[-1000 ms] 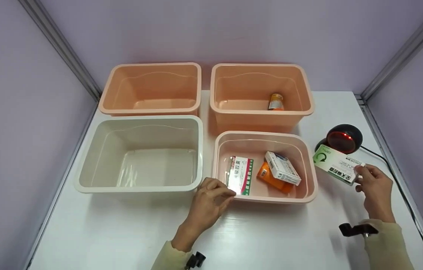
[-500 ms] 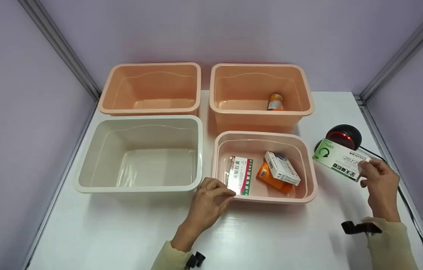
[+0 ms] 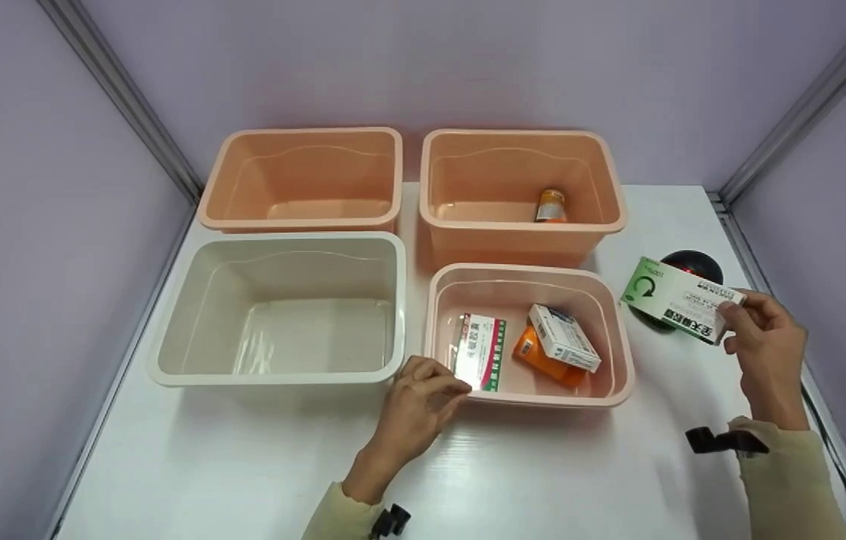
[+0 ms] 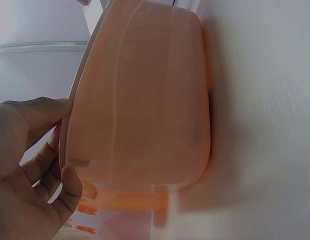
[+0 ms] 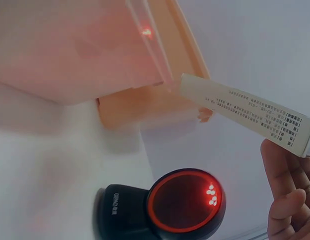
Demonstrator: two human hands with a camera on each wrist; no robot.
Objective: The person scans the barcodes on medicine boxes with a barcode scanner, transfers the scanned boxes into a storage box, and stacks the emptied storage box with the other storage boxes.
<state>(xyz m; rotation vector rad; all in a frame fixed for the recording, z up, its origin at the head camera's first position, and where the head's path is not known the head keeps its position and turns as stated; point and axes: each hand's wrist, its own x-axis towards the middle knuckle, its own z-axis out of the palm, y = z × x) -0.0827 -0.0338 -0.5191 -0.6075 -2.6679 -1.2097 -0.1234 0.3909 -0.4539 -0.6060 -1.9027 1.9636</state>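
My right hand (image 3: 772, 356) holds a green-and-white medicine box (image 3: 682, 301) by its right end, thumb on the printed face. The box overlaps a black scanner (image 3: 700, 264) in the head view. In the right wrist view its narrow printed side (image 5: 240, 111) shows, above the scanner's red-lit round window (image 5: 185, 200). My left hand (image 3: 412, 409) pinches the near-left rim of the pink bin (image 3: 520, 274); the left wrist view shows thumb and fingers at that rim (image 4: 70, 130). Inside the bin lie a white-and-red medicine box (image 3: 480, 352), an orange box (image 3: 543, 358) and a white box (image 3: 565, 336) on top of it.
A pale grey bin (image 3: 397, 300) stands left of the pink one. Behind them are two orange bins, the left one (image 3: 299, 223) and the right one (image 3: 520, 244), which has a small orange-topped container (image 3: 551, 206) inside. The scanner's cable (image 3: 832, 442) runs along the right edge.
My right hand has moved the medicine box away from me and slightly right, and the box now covers more of the scanner. My left hand has stayed at the bin's rim.
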